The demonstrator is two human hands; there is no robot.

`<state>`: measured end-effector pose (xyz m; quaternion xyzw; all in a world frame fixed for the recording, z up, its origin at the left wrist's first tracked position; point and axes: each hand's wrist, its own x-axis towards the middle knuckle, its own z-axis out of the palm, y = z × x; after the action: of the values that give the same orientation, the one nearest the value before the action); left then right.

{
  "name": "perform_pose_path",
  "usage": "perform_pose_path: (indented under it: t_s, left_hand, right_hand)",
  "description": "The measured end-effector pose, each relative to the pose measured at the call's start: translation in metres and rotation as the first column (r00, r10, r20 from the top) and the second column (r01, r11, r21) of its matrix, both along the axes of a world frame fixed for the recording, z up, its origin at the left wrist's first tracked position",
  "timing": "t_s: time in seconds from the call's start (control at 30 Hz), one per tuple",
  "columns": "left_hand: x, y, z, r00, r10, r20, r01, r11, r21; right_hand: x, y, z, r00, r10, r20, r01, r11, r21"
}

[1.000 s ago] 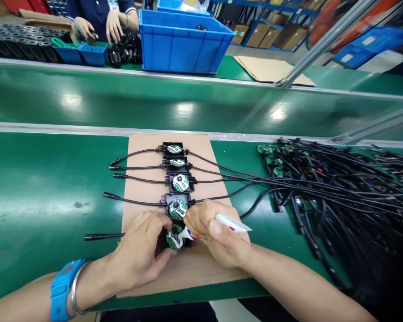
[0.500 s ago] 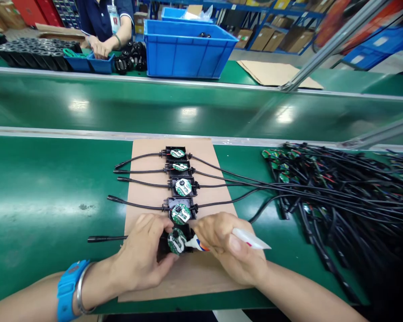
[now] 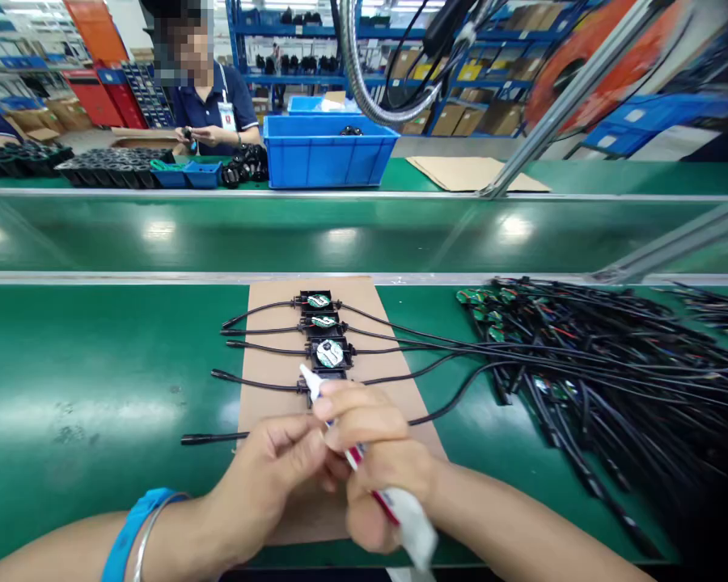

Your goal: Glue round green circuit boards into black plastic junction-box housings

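My right hand (image 3: pixel 382 457) is wrapped round a white glue tube (image 3: pixel 413 521), its pointed nozzle aimed up and to the left, clear of the boards. Beside it, my left hand (image 3: pixel 267 485) has thumb and fingers pinched together, their tips close to the tube. What they grip, if anything, is hidden. Ahead lies a column of black open housings with cables; a round green circuit board (image 3: pixel 330 353) with white paste sits in one, and another board (image 3: pixel 319 301) is farthest away. My hands cover the nearest housing and most of the one above it.
Under the housings is a brown cardboard sheet (image 3: pixel 400 380) on a green bench (image 3: pixel 97 364). A heap of black cables (image 3: pixel 582 364) covers the right side. Beyond the metal rail stand a blue bin (image 3: pixel 328 153) and a person (image 3: pixel 212 113) holding a small dark part.
The nozzle has left the nearest board and swung upward. My left hand's fingers have closed together near the tube. The view has tilted up, and the person opposite has raised both hands.
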<state>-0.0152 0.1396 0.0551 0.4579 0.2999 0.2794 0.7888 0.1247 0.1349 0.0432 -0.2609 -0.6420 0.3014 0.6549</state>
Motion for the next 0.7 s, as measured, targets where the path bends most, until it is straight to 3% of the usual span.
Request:
perform_pose_path:
  t_s: [0.1, 0.2, 0.3, 0.4, 0.5, 0.6, 0.7]
  left_hand:
    - [0.0, 0.022, 0.003, 0.971, 0.24, -0.003, -0.239, 0.965, -0.107]
    - [-0.006, 0.056, 0.006, 0.937, 0.344, -0.063, -0.343, 0.939, 0.025]
    - [0.003, 0.088, 0.009, 0.913, 0.392, -0.111, -0.35, 0.894, 0.279]
    - [0.027, 0.112, 0.008, 0.922, 0.367, -0.124, -0.278, 0.85, 0.448]
    - [0.042, 0.125, 0.007, 0.939, 0.291, -0.181, -0.166, 0.847, 0.505]
    - [0.03, 0.119, 0.003, 0.93, 0.243, -0.277, -0.042, 0.818, 0.574]
    - [-0.005, 0.096, -0.004, 0.868, 0.216, -0.447, 0.185, 0.694, 0.696]
  right_hand:
    - [0.002, 0.013, -0.004, 0.963, -0.073, 0.26, -0.008, 0.954, 0.3]
    - [0.003, 0.027, 0.011, 0.872, -0.28, 0.401, 0.206, 0.954, 0.219]
    - [0.001, 0.047, 0.025, 0.683, -0.396, 0.614, 0.431, 0.897, 0.099]
    - [0.014, 0.079, 0.028, 0.55, -0.386, 0.741, 0.502, 0.862, 0.076]
    - [0.056, 0.116, 0.019, 0.423, -0.434, 0.795, 0.668, 0.743, 0.05]
    - [0.118, 0.148, 0.003, 0.302, -0.479, 0.825, 0.823, 0.567, 0.028]
    - [0.171, 0.161, -0.012, 0.241, -0.485, 0.841, 0.883, 0.469, 0.018]
